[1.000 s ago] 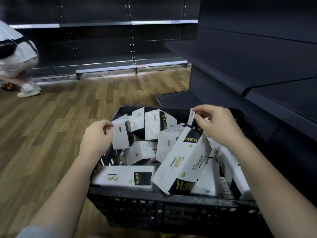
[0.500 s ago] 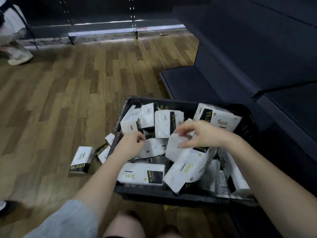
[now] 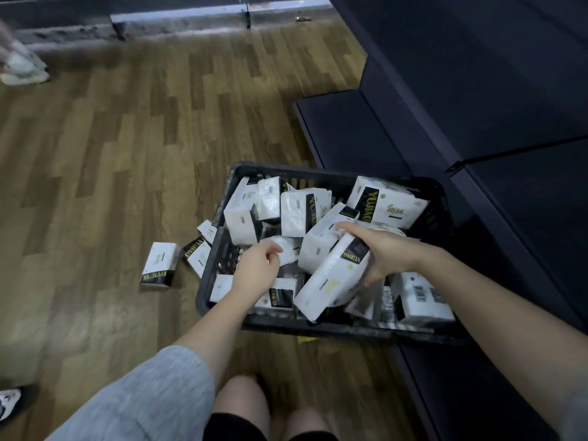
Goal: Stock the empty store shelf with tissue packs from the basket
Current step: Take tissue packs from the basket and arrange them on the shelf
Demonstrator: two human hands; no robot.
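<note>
A black plastic basket (image 3: 318, 326) stands on the wooden floor, piled with several white and black tissue packs. My right hand (image 3: 386, 251) grips a long tissue pack (image 3: 331, 281) that leans tilted in the middle of the pile, fingers over its top end and thumb under it. My left hand (image 3: 257, 268) hovers inside the basket's left side with fingers curled, touching a small pack (image 3: 288, 249); whether it holds that pack is unclear. The dark empty shelf (image 3: 350, 135) lies just beyond the basket on the right.
Three tissue packs lie on the floor left of the basket, one (image 3: 159, 265) apart and two (image 3: 199, 253) against its wall. Another person's shoe (image 3: 22, 70) is at the far left. My knees (image 3: 241, 405) are below the basket. Dark shelving (image 3: 509, 90) fills the right.
The view has tilted down and nearer the floor. My right hand let go of a pack's flap and now grips the long pack. My left hand released its pack and dropped lower.
</note>
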